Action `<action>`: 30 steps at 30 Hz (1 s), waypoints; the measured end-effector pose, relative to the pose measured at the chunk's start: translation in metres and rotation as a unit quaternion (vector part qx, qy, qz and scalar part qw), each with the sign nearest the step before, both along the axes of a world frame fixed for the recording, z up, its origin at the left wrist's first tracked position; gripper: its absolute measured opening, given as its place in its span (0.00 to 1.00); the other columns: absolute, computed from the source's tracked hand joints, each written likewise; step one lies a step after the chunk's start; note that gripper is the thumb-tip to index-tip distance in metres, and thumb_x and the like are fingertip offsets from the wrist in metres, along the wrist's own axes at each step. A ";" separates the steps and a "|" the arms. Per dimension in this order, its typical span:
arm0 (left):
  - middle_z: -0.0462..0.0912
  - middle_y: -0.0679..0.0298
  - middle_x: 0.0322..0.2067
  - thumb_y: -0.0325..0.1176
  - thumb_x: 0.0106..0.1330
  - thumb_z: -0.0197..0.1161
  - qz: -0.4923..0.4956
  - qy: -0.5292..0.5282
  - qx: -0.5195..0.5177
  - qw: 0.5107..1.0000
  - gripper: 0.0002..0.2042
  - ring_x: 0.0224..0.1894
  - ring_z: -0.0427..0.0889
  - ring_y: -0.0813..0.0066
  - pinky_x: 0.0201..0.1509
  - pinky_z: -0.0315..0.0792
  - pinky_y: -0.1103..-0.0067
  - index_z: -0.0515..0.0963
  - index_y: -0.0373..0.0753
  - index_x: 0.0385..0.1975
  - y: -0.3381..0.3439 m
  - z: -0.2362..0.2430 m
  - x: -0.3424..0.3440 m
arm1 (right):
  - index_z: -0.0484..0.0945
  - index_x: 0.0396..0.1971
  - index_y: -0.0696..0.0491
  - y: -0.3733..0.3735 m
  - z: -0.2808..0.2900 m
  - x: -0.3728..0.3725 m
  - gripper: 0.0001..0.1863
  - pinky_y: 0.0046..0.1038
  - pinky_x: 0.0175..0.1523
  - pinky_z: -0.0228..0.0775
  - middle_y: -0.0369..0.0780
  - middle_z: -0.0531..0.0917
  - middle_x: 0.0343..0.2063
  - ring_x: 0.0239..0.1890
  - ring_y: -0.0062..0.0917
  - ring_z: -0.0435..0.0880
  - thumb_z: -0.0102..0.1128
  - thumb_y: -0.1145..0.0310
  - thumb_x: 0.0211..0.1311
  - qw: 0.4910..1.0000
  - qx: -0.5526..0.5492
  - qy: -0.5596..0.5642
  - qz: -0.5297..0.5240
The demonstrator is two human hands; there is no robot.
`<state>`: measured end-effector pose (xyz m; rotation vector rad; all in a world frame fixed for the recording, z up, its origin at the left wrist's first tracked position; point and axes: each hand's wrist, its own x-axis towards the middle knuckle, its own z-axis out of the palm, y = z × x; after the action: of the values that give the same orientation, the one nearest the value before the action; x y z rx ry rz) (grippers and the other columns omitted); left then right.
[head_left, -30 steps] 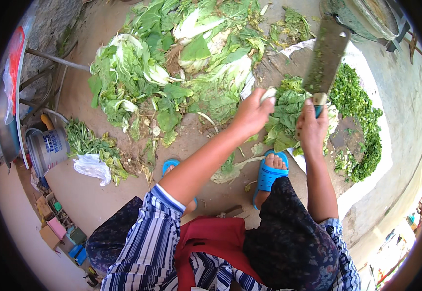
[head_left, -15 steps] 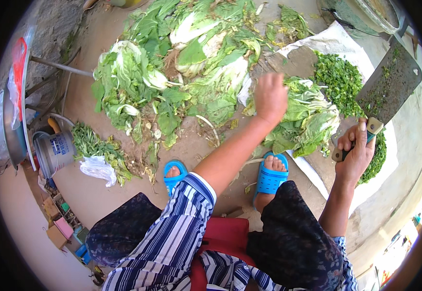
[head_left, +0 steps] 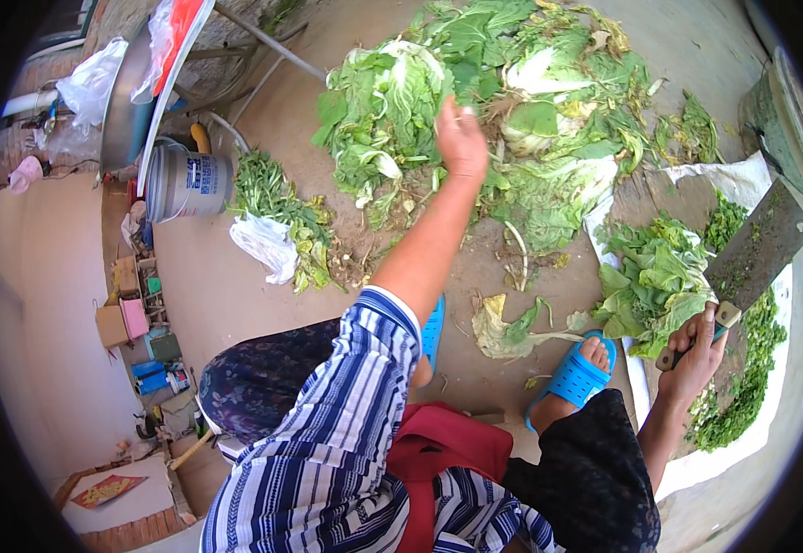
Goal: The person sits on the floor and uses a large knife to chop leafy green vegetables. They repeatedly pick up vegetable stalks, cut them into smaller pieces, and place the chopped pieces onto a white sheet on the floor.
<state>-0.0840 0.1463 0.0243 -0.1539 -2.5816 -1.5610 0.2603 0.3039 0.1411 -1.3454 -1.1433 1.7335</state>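
Observation:
My left hand (head_left: 461, 146) reaches out beside a leafy Chinese cabbage (head_left: 388, 101) at the left of a heap of cabbages (head_left: 549, 120). Its fingers are apart, with nothing seen in them. My right hand (head_left: 696, 355) grips the handle of a broad cleaver (head_left: 759, 244), its dark blade flecked with green bits. Just left of the cleaver, a trimmed-looking cabbage (head_left: 655, 281) lies over a wooden board (head_left: 646, 201), partly hiding it. Chopped greens (head_left: 743, 369) spread on a white sheet (head_left: 747, 442) to the right.
A yellowed leaf (head_left: 503, 332) lies on the floor near my blue slipper (head_left: 575, 380). Leafy greens (head_left: 277, 189) and a white plastic bag (head_left: 266, 244) lie at left by a grey bucket (head_left: 189, 184). A large tub (head_left: 784, 124) stands at far right.
My left hand has moved from above the cabbage by the board to the heap at left. A yellowed leaf now lies by my right foot. The view has turned left; the cleaver stays in my right hand.

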 end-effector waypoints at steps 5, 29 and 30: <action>0.71 0.51 0.42 0.31 0.59 0.56 0.147 -0.030 -0.298 0.943 0.16 0.43 0.73 0.55 0.50 0.67 0.68 0.70 0.37 0.47 -0.161 -0.005 -0.026 | 0.68 0.41 0.55 -0.025 0.000 -0.018 0.10 0.17 0.19 0.52 0.30 0.63 0.18 0.15 0.12 0.58 0.50 0.66 0.65 0.997 -0.037 0.003 0.061; 0.77 0.61 0.24 0.34 0.56 0.56 0.048 -0.395 -0.106 0.911 0.08 0.20 0.76 0.77 0.24 0.71 0.81 0.71 0.40 0.33 -0.294 0.028 -0.063 | 0.68 0.39 0.54 -0.082 -0.011 -0.050 0.07 0.15 0.18 0.53 0.30 0.65 0.16 0.15 0.11 0.61 0.49 0.68 0.65 0.976 -0.064 -0.061 0.199; 0.77 0.61 0.24 0.34 0.57 0.56 0.025 -0.380 -0.094 0.920 0.09 0.20 0.76 0.77 0.25 0.72 0.81 0.70 0.41 0.35 -0.283 0.049 -0.062 | 0.68 0.39 0.54 -0.083 -0.011 -0.050 0.07 0.16 0.17 0.54 0.30 0.65 0.17 0.15 0.11 0.61 0.49 0.68 0.65 0.975 -0.068 -0.059 0.203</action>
<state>-0.1458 -0.1370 0.0729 0.6282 -3.2580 -1.5669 0.2101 0.2210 0.1298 -1.3802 -1.4690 2.0737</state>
